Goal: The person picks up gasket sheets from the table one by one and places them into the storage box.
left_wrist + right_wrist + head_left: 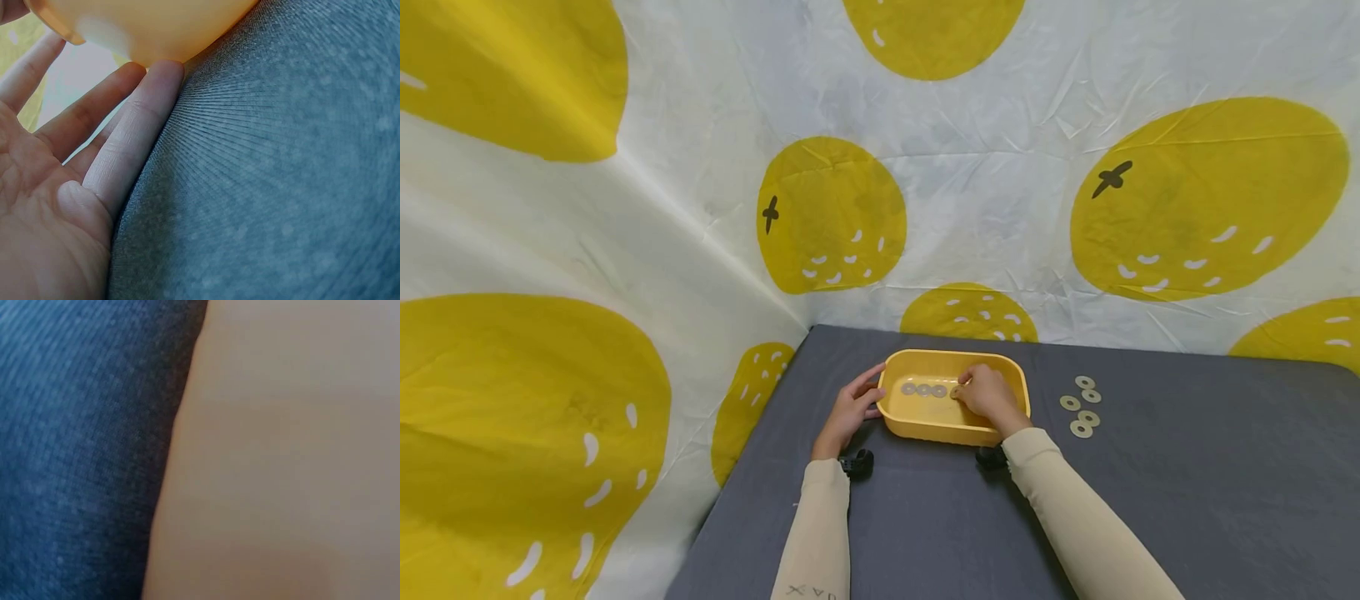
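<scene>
Three flat washers (924,390): set in a row on the floor of your yellow plastic tray (936,432), left of its middle.
Fourth washer (955,392): also in the tray, a little gap to the right of that row, partly covered by your fingertips.
Right hand (987,396): over the tray, fingers clamped on the fourth washer; your right wrist view shows only a blurred tan surface beside dark cloth.
Left hand (847,410): your fingers are straight and apart, touching the tray's left end.
Five loose washers (1070,403): flat on the grey-covered worktop (1187,475), near the tray's right end, some touching.
Sleeve marks (796,590): dark symbols on your beige left sleeve (813,533), legible as a cross, a triangle and a third shape cut off by the frame.
Backdrop (985,208): white cloth printed with yellow fruit.
</scene>
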Action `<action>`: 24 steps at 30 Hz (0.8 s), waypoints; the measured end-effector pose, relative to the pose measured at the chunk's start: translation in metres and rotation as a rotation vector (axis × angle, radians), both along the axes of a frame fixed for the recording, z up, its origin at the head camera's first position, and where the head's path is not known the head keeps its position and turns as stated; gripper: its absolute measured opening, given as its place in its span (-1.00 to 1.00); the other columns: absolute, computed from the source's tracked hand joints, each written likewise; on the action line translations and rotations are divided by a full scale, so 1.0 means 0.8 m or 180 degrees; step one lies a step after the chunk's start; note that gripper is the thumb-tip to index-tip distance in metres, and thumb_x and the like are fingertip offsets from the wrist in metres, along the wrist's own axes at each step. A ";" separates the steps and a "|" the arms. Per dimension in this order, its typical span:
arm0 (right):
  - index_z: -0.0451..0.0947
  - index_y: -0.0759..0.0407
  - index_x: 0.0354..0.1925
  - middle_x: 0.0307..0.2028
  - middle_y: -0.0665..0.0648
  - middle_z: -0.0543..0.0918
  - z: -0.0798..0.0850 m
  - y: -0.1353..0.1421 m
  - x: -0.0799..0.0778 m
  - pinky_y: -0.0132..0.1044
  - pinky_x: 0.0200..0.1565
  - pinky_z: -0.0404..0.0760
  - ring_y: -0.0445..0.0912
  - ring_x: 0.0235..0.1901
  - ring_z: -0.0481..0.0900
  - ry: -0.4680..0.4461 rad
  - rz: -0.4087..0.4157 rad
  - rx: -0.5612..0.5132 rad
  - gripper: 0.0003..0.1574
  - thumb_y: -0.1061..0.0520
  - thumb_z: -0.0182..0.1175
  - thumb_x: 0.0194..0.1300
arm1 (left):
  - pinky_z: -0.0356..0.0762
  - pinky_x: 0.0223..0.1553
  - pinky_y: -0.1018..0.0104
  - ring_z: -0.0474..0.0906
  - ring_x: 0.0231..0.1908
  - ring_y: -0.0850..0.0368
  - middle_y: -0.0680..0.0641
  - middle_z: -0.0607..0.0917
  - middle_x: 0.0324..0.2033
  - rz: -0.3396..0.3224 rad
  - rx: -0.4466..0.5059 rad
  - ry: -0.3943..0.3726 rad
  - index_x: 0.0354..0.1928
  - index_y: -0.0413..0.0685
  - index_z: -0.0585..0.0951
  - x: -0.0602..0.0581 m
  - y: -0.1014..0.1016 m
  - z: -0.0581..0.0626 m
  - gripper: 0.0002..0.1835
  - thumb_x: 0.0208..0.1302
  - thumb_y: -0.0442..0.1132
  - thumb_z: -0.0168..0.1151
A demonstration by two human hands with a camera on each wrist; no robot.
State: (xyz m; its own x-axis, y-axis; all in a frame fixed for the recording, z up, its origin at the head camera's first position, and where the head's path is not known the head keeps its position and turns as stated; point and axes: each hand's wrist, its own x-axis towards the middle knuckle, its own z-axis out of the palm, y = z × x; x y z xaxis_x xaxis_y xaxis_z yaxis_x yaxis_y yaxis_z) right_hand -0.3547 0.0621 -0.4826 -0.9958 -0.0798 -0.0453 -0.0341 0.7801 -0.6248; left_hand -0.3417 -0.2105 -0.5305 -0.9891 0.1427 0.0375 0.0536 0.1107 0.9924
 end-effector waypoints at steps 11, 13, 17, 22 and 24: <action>0.68 0.22 -0.05 -0.24 0.20 0.70 0.004 0.002 0.000 -0.28 -0.35 0.48 -0.03 -0.40 0.54 0.0717 -0.0185 -0.0664 -0.75 0.15 0.16 0.41 | 0.71 0.08 0.09 0.58 0.24 -0.19 -0.21 0.57 0.31 -0.0031 0.0020 0.0006 0.45 0.35 0.46 0.003 0.001 0.004 -0.47 0.50 -0.16 0.19; 0.68 0.21 -0.05 -0.28 0.18 0.68 0.008 0.004 0.003 -0.33 -0.39 0.45 -0.07 -0.45 0.50 0.1146 -0.0273 -0.1095 -0.76 0.15 0.15 0.44 | 0.71 0.08 0.09 0.59 0.24 -0.18 -0.20 0.57 0.31 -0.0041 0.0021 0.0007 0.46 0.36 0.45 0.002 0.001 0.003 -0.47 0.50 -0.16 0.19; 0.68 0.18 -0.03 -0.32 0.16 0.67 0.020 0.023 0.013 -0.41 -0.44 0.43 -0.15 -0.50 0.47 0.1814 -0.0442 -0.1681 -0.78 0.16 0.18 0.46 | 0.71 0.08 0.08 0.60 0.23 -0.15 -0.20 0.58 0.30 -0.0042 0.0026 0.0005 0.45 0.36 0.45 0.000 -0.001 0.001 -0.47 0.49 -0.12 0.21; 0.66 0.17 0.00 -0.36 0.11 0.65 0.028 0.080 0.026 -0.44 -0.48 0.50 -0.26 -0.55 0.50 0.1727 -0.0634 -0.1610 -0.75 0.09 0.19 0.47 | 0.72 0.07 0.08 0.64 0.18 -0.06 -0.16 0.59 0.29 -0.0008 0.0003 0.0027 0.43 0.40 0.47 0.002 -0.001 0.000 -0.47 0.46 -0.07 0.25; 0.65 0.16 0.02 -0.34 0.09 0.65 0.025 0.109 0.032 -0.41 -0.48 0.55 -0.27 -0.54 0.54 0.1559 -0.0658 -0.1444 -0.72 0.06 0.17 0.48 | 0.72 0.07 0.08 0.64 0.17 -0.04 -0.16 0.59 0.29 -0.0022 -0.0013 0.0038 0.44 0.39 0.47 0.002 0.000 0.000 -0.46 0.47 -0.07 0.25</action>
